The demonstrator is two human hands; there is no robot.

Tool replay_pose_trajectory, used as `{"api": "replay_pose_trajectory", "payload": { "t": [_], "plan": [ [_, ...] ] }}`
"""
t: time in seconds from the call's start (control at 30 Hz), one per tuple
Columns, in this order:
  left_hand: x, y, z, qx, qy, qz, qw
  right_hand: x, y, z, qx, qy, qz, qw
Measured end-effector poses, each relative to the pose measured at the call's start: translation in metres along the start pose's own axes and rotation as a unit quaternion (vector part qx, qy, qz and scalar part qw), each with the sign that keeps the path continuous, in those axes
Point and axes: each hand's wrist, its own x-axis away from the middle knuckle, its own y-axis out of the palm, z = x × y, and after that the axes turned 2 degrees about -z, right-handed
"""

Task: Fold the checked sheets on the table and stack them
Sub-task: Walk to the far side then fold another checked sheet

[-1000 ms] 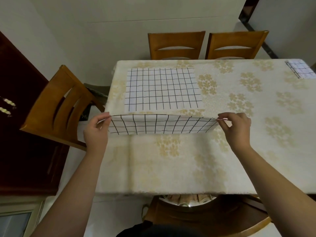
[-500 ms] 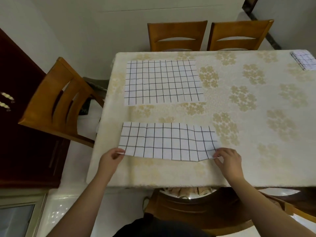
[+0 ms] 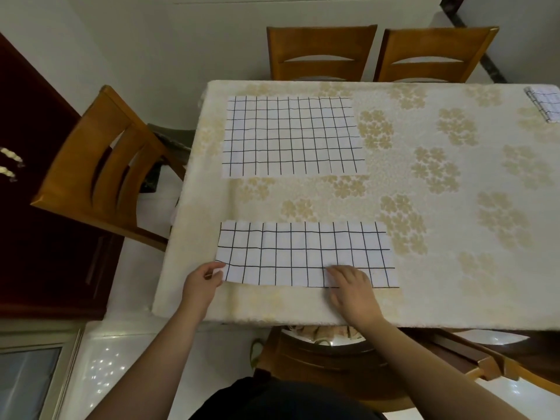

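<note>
From the head camera, the counter [image 3: 424,301] carries a cream cloth with a pale gold flower print. Near its front edge lies a folded checked sheet [image 3: 306,253], a long white strip with black grid lines, flat on the cloth with its long side running left to right. The left hand [image 3: 203,280] pinches the strip's near left corner between thumb and fingers, at the counter's left front. The right hand [image 3: 351,287] lies flat, fingers spread and straight, pressing on the near edge of the strip a little right of its middle.

Farther back on the left half of the counter lies an unfolded checked sheet [image 3: 292,136], spread flat and well apart from the strip. At the far right corner a small folded checked sheet [image 3: 545,103] is partly cut off by the picture's edge.

Two wooden chairs [image 3: 378,53] stand at the far side, and another wooden chair [image 3: 97,171] stands at the left end.
</note>
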Motion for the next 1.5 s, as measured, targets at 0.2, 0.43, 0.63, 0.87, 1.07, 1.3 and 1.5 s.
{"api": "replay_pose_trajectory", "payload": {
  "t": [0.2,0.43,0.63,0.87,1.07,1.3,1.5],
  "plan": [
    [0.006,0.005,0.011,0.085,-0.005,-0.022,0.996,-0.015,0.017,-0.036,0.030,-0.053,-0.048,0.997],
    [0.007,0.003,0.029,0.209,-0.023,-0.013,0.978,-0.029,0.017,-0.053,0.068,-0.036,-0.065,0.995],
    [0.008,-0.004,0.038,0.279,-0.026,-0.012,0.960,-0.044,0.005,-0.061,0.104,0.015,-0.080,0.991],
    [0.008,-0.005,0.030,0.275,-0.051,0.010,0.960,-0.056,-0.020,-0.062,0.092,0.015,-0.072,0.993],
    [0.012,0.002,0.023,0.242,-0.063,0.007,0.968,-0.061,-0.037,-0.063,0.047,0.010,0.022,0.999],
    [0.013,0.008,0.020,0.127,-0.056,-0.013,0.990,-0.066,-0.068,-0.061,-0.042,-0.034,0.136,0.989],
    [0.015,0.010,0.030,0.035,0.010,-0.006,0.999,-0.065,-0.113,-0.074,-0.134,-0.070,0.167,0.974]
  ]
}}
